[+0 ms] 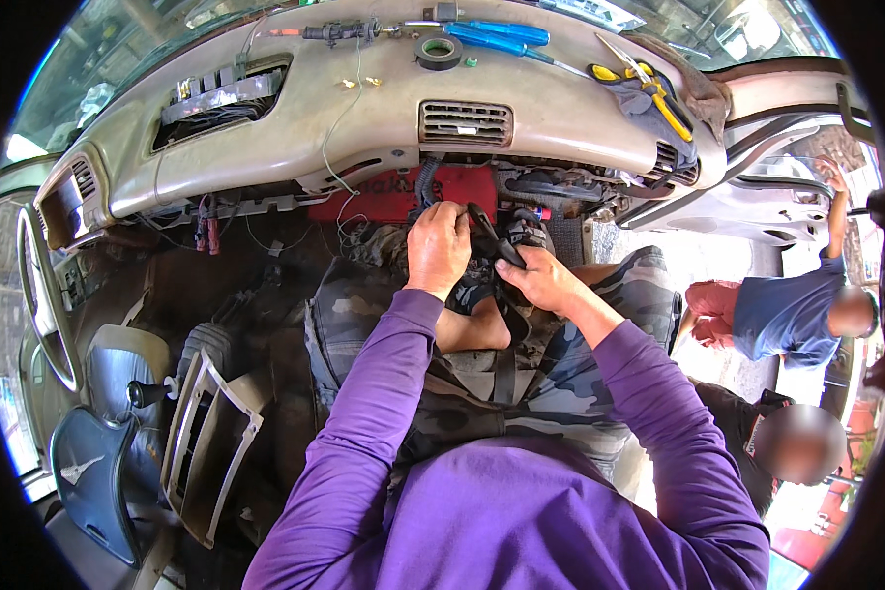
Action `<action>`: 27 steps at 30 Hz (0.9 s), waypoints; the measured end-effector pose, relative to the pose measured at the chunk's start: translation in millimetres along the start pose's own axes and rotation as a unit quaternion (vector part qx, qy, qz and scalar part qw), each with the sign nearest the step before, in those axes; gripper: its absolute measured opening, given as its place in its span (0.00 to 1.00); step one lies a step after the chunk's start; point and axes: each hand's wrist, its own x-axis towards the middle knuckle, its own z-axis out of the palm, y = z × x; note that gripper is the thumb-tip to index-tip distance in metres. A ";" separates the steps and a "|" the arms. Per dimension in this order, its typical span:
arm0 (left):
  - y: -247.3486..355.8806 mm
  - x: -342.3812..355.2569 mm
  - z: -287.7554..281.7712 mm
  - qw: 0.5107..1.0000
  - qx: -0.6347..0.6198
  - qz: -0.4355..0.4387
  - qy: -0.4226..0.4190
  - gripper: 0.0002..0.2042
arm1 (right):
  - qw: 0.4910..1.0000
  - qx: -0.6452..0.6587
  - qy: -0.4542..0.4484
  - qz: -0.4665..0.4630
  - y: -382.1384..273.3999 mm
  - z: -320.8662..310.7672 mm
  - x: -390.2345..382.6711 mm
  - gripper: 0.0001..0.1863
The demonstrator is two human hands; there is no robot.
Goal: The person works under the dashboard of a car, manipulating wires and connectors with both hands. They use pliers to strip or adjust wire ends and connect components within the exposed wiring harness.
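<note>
Black strip (pixel 501 247) sits below the centre vent (pixel 465 123) and slightly right of it, between the two hands. Long axis is oblique: upper end toward the vent, lower end down and right of it, running to the right hand (pixel 546 283). That's the nearer hand, thumb and fingers closed on the lower end. Left hand (pixel 438 246) is at the upper end, below and a bit left of the vent, fingers bunched; can't tell if it pinches the strip or something thinner (dark on dark there).

Edges: lip of the dashboard (pixel 560 108) runs just under the vent, red panel (pixel 472 187) beneath that, corrugated hose (pixel 426 184) below-left of the vent. Upward looks tight. Better room, I'd judge, is away from the vent, over the camouflage trousers (pixel 570 369), between the purple sleeves (pixel 379 369).
</note>
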 end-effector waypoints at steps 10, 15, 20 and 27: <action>2.5 8.8 -18.4 0.975 -0.144 -0.089 -0.142 0.22 | 0.902 -0.316 0.229 -0.187 3.1 5.5 -1.0 0.13; 11.9 9.0 -19.7 0.968 -0.163 -0.125 -0.142 0.23 | 0.924 -0.253 0.214 -0.193 5.9 5.6 0.9 0.12; 1.6 4.6 -14.8 0.973 -0.139 -0.137 -0.123 0.21 | 0.945 -0.191 0.183 -0.191 1.2 8.7 1.2 0.12; 4.8 2.2 -7.2 0.991 -0.042 -0.124 -0.008 0.21 | 0.959 -0.146 0.199 -0.135 7.2 17.7 5.0 0.13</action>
